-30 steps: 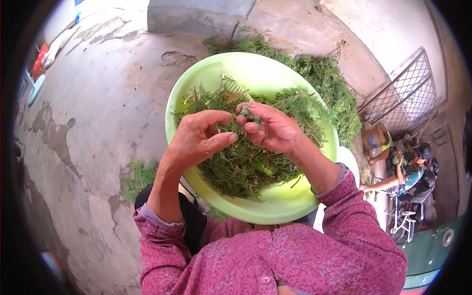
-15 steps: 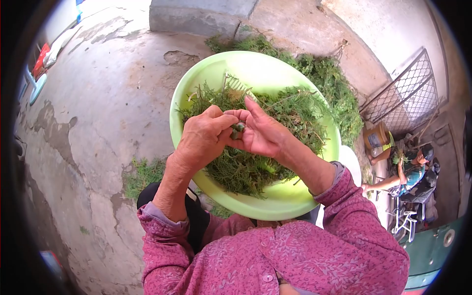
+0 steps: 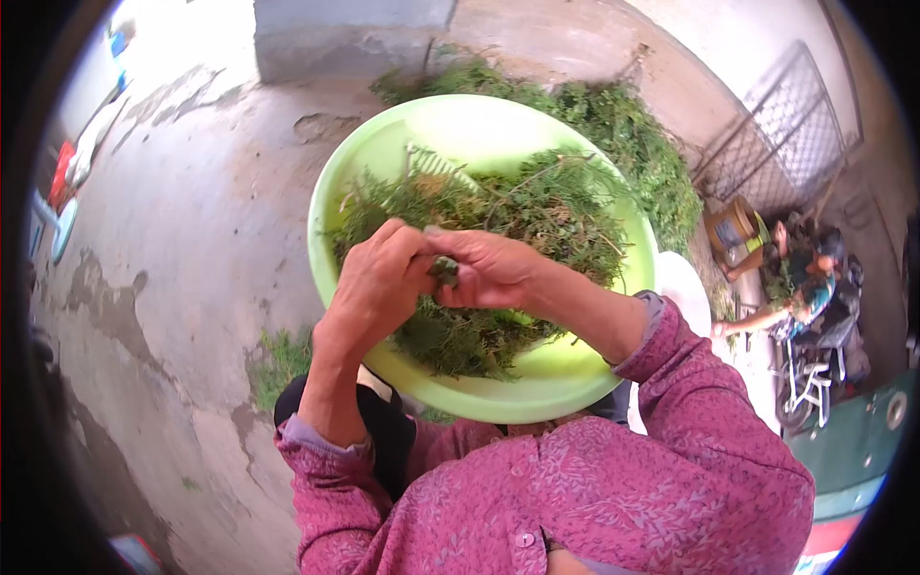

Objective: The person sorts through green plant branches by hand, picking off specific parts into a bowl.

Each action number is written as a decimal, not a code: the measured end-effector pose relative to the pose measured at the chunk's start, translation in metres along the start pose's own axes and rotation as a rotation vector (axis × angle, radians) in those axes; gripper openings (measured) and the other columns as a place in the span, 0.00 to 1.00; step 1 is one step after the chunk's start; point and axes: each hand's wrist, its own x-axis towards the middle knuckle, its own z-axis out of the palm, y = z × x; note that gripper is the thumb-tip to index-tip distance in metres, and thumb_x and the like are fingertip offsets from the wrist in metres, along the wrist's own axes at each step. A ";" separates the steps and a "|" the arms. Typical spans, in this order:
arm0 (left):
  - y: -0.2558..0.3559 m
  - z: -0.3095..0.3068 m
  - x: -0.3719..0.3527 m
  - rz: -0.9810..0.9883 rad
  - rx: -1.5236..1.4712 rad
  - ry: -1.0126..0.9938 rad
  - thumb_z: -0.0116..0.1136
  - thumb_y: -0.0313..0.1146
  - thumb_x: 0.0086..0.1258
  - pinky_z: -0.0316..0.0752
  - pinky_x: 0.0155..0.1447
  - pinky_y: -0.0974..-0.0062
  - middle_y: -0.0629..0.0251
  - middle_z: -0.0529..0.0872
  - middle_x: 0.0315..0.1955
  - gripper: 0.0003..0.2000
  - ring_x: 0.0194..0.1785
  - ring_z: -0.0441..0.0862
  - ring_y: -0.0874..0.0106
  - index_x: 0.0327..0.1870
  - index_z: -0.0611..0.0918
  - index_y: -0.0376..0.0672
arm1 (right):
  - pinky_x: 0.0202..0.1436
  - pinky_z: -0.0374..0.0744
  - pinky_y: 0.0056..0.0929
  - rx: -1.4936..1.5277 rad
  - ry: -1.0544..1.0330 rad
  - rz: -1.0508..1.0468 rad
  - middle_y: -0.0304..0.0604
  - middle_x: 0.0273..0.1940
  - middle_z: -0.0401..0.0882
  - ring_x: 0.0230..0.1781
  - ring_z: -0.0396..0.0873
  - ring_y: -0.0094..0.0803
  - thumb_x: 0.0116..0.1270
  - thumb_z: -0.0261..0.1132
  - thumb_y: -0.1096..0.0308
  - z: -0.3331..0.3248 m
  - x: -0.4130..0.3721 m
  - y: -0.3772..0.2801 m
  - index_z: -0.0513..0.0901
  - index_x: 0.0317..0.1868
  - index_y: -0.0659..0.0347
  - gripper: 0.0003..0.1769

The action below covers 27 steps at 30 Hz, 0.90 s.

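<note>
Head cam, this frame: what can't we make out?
Head view, green piece: mostly covered by the left hand and right hand pinching it; kind unclear.
Head view, basin: its floor is buried under sprigs.
Head view, person at the right edge: too small and lens-warped; hands unreadable.
</note>
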 end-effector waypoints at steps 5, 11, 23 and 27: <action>0.001 0.003 0.001 0.034 -0.038 0.011 0.54 0.24 0.59 0.69 0.36 0.63 0.57 0.75 0.27 0.02 0.32 0.75 0.55 0.31 0.75 0.39 | 0.21 0.72 0.15 0.047 -0.003 -0.017 0.35 0.28 0.73 0.23 0.71 0.20 0.63 0.63 0.68 -0.005 -0.008 -0.004 0.75 0.37 0.59 0.06; -0.003 0.003 0.005 0.077 0.082 0.003 0.54 0.21 0.58 0.69 0.34 0.66 0.58 0.75 0.26 0.03 0.29 0.75 0.58 0.31 0.75 0.39 | 0.15 0.58 0.12 -0.065 0.191 -0.321 0.34 0.25 0.74 0.20 0.68 0.16 0.59 0.65 0.74 -0.016 -0.100 -0.041 0.77 0.40 0.61 0.08; 0.015 0.004 0.008 0.018 0.230 -0.115 0.59 0.22 0.54 0.71 0.34 0.75 0.59 0.79 0.34 0.10 0.28 0.75 0.68 0.38 0.78 0.36 | 0.61 0.65 0.45 -1.505 2.039 0.133 0.50 0.58 0.69 0.62 0.63 0.46 0.53 0.66 0.49 -0.264 -0.349 -0.023 0.73 0.58 0.50 0.31; 0.042 0.002 0.017 -0.165 0.259 -0.476 0.61 0.29 0.53 0.72 0.40 0.68 0.55 0.79 0.39 0.15 0.35 0.77 0.60 0.42 0.78 0.36 | 0.56 0.71 0.38 -1.446 1.775 -0.346 0.54 0.50 0.76 0.51 0.74 0.44 0.55 0.65 0.52 -0.280 -0.311 -0.011 0.74 0.55 0.62 0.31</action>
